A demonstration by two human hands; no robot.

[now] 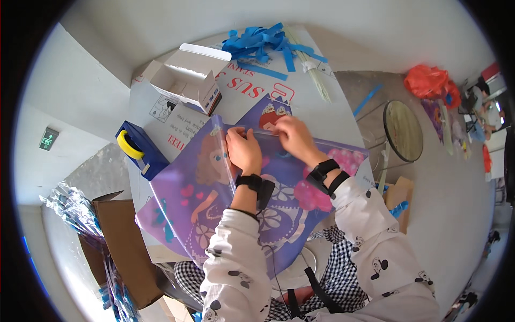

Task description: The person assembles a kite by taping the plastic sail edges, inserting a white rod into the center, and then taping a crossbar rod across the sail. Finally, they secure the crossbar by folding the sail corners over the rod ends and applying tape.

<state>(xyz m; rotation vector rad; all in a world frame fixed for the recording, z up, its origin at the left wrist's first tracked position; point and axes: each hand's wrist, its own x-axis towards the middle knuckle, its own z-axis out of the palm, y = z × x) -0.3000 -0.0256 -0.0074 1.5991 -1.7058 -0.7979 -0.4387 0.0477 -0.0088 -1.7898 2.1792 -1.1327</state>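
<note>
Left hand (244, 151) and right hand (295, 140) curl over a purple sheet (193, 185), tips hidden, so I cannot tell whether the fingers pinch; beyond, a white box (206, 93) stands open

Across the near part of the worktop (161, 134) lies a film sheet (214, 188), the left hand (245, 152) and right hand (296, 140) side by side on it. Just left of the sheet stands the tape dispenser (153, 155); behind it, an open carton (203, 95). At the far end I see heaped ribbon strips (260, 43), a stick bundle (319, 79) to their right. Off the worktop, a stool (403, 131) stands right, a cardboard box (129, 247) left.
</note>
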